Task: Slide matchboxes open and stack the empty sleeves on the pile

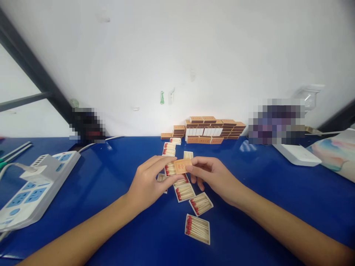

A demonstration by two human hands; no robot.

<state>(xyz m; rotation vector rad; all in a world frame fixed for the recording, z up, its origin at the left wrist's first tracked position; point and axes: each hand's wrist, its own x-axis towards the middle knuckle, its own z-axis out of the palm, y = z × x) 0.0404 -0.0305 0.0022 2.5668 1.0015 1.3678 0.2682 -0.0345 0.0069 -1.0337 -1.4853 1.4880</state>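
Observation:
Between my two hands is a matchbox with an orange sleeve (pixel 182 166). Match heads and sticks show at the sleeve's left end; whether they lie in its own tray or in one behind it, I cannot tell. My left hand (pixel 151 176) pinches the box with thumb below and fingers above. At the right end, my right hand (pixel 215 175) grips the sleeve between thumb and index finger, its other fingers curled lower. Below the hands lie open trays of red-headed matches, including a near tray (pixel 198 229), a tilted tray (pixel 201 204) and another tray (pixel 185 192).
Closed matchboxes (pixel 205 139) are stacked against the white wall (pixel 177 55). A white power strip (pixel 41 192) with a plugged-in adapter lies left on the blue table (pixel 133 236). A white box-like item (pixel 298 155) and a colourful packet (pixel 335 153) are at right.

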